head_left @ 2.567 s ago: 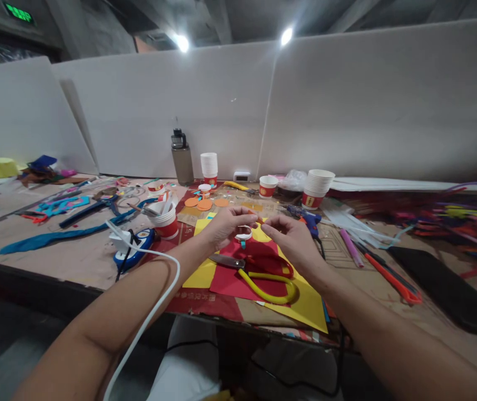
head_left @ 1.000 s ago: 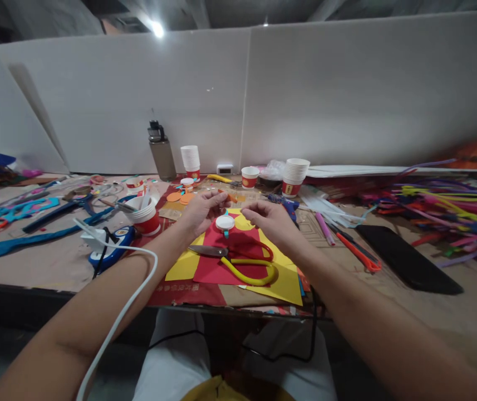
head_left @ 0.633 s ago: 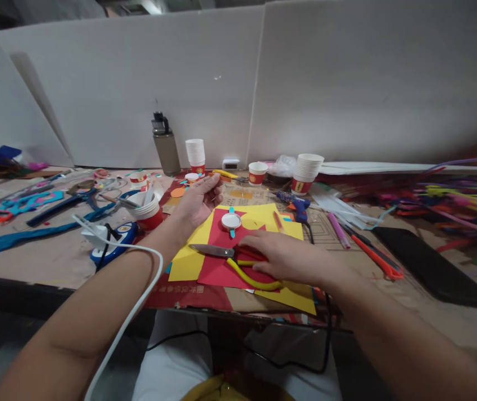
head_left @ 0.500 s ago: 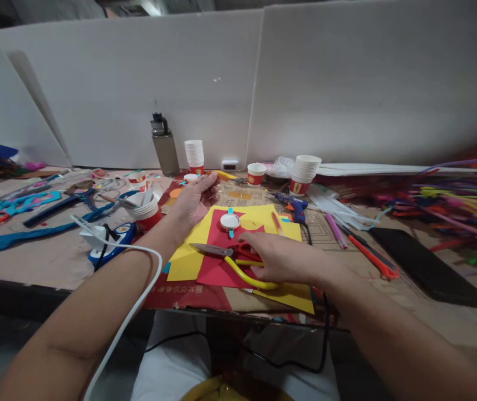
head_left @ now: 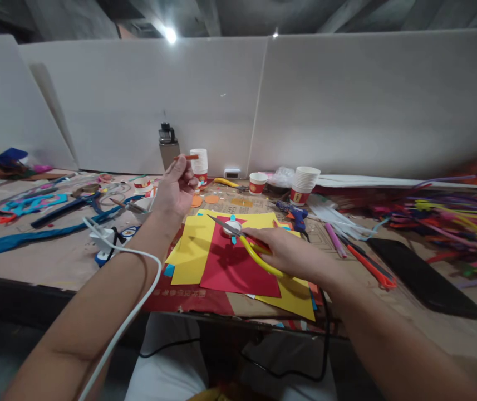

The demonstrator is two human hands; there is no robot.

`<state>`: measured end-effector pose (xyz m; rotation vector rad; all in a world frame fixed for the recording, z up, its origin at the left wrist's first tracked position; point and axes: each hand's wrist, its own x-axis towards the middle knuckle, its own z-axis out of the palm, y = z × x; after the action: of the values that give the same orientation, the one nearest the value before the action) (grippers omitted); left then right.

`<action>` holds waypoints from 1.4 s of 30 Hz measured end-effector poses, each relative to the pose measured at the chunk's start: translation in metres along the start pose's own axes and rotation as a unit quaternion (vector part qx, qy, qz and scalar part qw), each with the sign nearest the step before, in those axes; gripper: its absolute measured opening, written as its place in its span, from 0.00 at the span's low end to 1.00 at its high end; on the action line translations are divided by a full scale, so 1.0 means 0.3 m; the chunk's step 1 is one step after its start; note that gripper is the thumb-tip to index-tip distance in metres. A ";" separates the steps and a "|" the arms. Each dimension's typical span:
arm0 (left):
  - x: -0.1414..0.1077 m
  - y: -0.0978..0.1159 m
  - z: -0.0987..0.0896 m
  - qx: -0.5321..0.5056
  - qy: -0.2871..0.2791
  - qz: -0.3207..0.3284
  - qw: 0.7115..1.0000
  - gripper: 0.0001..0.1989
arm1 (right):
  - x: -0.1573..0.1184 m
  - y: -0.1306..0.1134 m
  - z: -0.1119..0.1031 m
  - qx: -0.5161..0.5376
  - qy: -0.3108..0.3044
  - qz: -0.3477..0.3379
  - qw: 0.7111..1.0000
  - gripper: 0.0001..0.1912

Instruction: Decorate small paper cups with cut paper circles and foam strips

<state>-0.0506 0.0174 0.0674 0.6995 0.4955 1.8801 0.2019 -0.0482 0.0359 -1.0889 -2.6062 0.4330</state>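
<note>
My left hand (head_left: 178, 186) is raised over the back left of the papers, its fingers pinching a thin orange strip (head_left: 188, 157). Lower and to the right, my right hand (head_left: 275, 249) grips yellow-handled scissors (head_left: 259, 256) by the handles, blades pointing up and left. The blades pass over a round white lid (head_left: 232, 227), partly hiding it. Small teal tabs stick out above and below the lid, which rests on a red sheet (head_left: 238, 273). Yellow sheets (head_left: 192, 250) lie beneath the red one.
Paper cups (head_left: 305, 181) stand at the back, beside a blue glue gun (head_left: 296, 216). A black phone-like slab (head_left: 426, 275) and colourful pipe cleaners (head_left: 459, 223) are at right. At left are a blue power strip (head_left: 102, 257), a white cable (head_left: 146, 255) and a bottle (head_left: 168, 150).
My left hand has risen and moved left, and the orange strip now shows in its fingers. My right hand has lifted the scissors, their blades now over the lid. The view has tilted up.
</note>
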 end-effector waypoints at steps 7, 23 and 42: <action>-0.051 -0.090 0.005 -0.048 -0.027 -0.078 0.995 0.08 | 0.018 0.007 0.002 0.299 0.229 0.043 0.925 0.30; -0.260 -0.228 0.050 0.039 -0.120 -0.244 0.961 0.12 | 0.038 -0.049 0.039 0.507 0.323 0.021 0.799 0.34; -0.225 -0.167 0.043 0.413 -0.280 -0.018 0.867 0.14 | 0.031 -0.034 0.030 0.504 0.332 0.038 0.796 0.26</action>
<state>0.0129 -0.0249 0.0296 1.7206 0.9199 1.2723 0.1859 -0.0499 0.0329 -0.7260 -1.3511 1.0550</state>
